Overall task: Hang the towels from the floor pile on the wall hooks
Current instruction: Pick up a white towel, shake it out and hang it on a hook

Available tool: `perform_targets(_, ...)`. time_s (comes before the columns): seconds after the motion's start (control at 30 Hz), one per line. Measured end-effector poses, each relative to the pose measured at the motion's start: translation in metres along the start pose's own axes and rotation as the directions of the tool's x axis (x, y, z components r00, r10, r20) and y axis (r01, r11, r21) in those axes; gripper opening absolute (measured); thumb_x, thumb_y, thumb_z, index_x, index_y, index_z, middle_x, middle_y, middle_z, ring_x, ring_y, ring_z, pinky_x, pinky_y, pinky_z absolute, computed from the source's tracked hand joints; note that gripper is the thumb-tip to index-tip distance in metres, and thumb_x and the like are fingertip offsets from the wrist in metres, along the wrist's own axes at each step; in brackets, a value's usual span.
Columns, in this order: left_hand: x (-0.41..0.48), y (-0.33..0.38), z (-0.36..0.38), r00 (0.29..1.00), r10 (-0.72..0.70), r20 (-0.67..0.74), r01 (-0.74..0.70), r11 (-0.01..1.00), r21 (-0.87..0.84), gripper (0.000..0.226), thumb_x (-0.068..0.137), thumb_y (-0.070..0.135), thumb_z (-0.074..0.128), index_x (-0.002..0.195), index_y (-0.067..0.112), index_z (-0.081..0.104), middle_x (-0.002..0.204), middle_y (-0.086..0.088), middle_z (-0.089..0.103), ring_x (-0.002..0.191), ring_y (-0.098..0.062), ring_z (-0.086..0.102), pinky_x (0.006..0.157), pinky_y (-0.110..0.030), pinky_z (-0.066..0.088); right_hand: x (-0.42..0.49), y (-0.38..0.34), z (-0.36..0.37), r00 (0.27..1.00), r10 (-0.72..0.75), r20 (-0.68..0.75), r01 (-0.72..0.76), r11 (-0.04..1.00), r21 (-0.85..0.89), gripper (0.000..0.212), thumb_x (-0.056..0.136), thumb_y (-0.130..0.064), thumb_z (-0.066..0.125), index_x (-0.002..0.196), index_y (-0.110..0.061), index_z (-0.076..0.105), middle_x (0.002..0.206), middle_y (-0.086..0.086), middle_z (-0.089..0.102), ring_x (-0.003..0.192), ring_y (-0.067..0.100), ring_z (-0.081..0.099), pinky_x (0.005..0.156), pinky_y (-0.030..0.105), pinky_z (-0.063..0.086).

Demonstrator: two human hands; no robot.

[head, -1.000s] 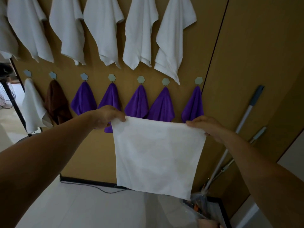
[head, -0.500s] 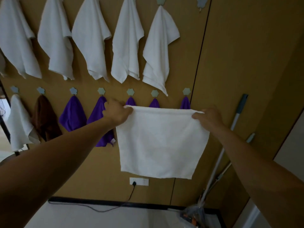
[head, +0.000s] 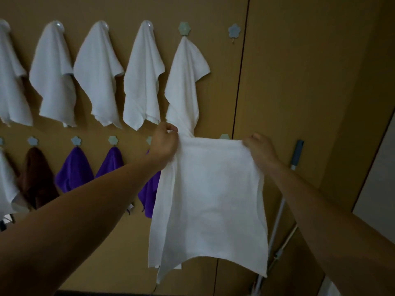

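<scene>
The wall (head: pixel 299 82) holds rows of hung towels (head: pixel 53 82), all left of or below the bare hook (head: pixel 234 30). A white towel (head: pixel 213 199) hangs spread out well below that hook, its top corners pinched in the grip of the left hand (head: pixel 164 142) and right hand (head: pixel 259 149).

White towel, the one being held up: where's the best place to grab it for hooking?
Probably a top corner, from above, where the left hand and right hand pinch it. The white towel hangs flat from that edge, so a corner can lift onto the empty hook.
</scene>
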State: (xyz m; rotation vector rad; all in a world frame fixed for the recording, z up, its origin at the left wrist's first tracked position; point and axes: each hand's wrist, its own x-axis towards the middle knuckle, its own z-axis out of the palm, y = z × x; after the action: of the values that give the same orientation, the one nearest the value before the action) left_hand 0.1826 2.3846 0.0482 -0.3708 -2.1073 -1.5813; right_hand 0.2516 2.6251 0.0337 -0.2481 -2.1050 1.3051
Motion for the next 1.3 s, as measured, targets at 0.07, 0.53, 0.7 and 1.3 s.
perform_targets(0.07,0.003,0.006,0.006,0.998,0.016,0.061,-0.017,1.000,0.019,0.017,0.094,0.015,0.041,0.097,0.010,0.057,0.075,0.014,0.042,0.065,-0.001,0.039,0.050,0.004,0.032,0.001,0.002,-0.006,0.980,-0.049,0.191,0.046,0.999,0.019,0.021,0.077,-0.045,0.076,0.087,-0.029,0.066,0.091,-0.018,0.063,0.079,0.002,0.063,0.060,0.018,0.046)
perform_targets(0.53,0.091,0.008,0.050,0.873,0.075,0.482,-0.035,0.995,-0.091,0.023,0.081,0.043,0.071,0.072,0.022,0.072,0.065,0.014,0.070,0.062,0.001,0.066,0.048,-0.007,0.045,0.083,-0.003,0.017,0.985,-0.174,0.021,0.172,0.983,0.057,0.016,0.082,-0.034,0.074,0.072,-0.027,0.064,0.066,-0.016,0.068,0.057,-0.003,0.064,0.047,0.013,0.045)
perform_targets(0.7,0.143,0.009,0.065,0.883,0.217,0.417,-0.190,0.976,-0.105,0.034,0.094,0.047,0.052,0.092,0.019,0.070,0.082,0.011,0.069,0.077,-0.007,0.066,0.060,-0.014,0.048,0.122,-0.024,0.035,0.971,-0.236,-0.028,0.237,0.963,0.128,0.004,0.091,-0.024,0.066,0.091,-0.023,0.069,0.085,-0.010,0.072,0.075,0.005,0.067,0.061,0.018,0.051)
perform_targets(1.3,0.275,0.075,0.118,0.811,0.466,0.353,-0.376,0.878,-0.295,0.026,0.082,0.043,0.071,0.075,0.019,0.064,0.072,0.007,0.066,0.060,-0.001,0.062,0.048,-0.011,0.044,0.250,-0.088,0.016,0.951,-0.265,-0.158,0.285,0.951,0.120,0.030,0.071,-0.036,0.084,0.086,-0.015,0.068,0.086,0.000,0.074,0.072,0.013,0.070,0.064,0.028,0.057)
